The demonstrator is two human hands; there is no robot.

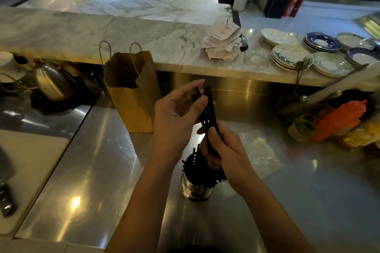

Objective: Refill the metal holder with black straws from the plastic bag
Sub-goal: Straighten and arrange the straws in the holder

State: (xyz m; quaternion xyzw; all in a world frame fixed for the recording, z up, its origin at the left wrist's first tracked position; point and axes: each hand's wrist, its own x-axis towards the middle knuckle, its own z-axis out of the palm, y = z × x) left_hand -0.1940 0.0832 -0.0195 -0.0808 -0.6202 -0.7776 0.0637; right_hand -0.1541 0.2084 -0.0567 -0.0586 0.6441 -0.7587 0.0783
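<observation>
- The shiny stainless steel counter (pixel 102 170) fills the lower half of the frame; behind it, across the middle of the frame, runs a raised white marble ledge (pixel 102 33).
- A brown paper bag with two string handles (pixel 131 92) stands upright on the steel counter, left of centre, with its mouth open.
- Stacks of white and blue patterned plates (pixel 320 51) lie on the marble ledge in the upper right of the frame; left of them is a pile of paper receipts on a spike (pixel 223 41).
- A clear, flat plastic bag (pixel 261 152) lies on the counter right of centre, just beside the right wrist; I cannot tell what is inside.
- The left hand (pixel 176 115) is in the centre of the frame, palm turned to the camera. Its thumb and fingers are closed on the upper part of the bundle.
- The right hand (pixel 222 150) is lower, clamped around the lower part of the same bundle.
- The round polished metal holder (pixel 195 189) stands upright on the counter below centre, partly hidden by the right hand. It is already full of black straws, and their ends fan out over the rim.
- The small bundle of thin black straws (pixel 207 107) is held above the holder. Its long axis is nearly vertical in the frame, leaning a little to the upper left, with the lower end pointing down to the holder.
</observation>
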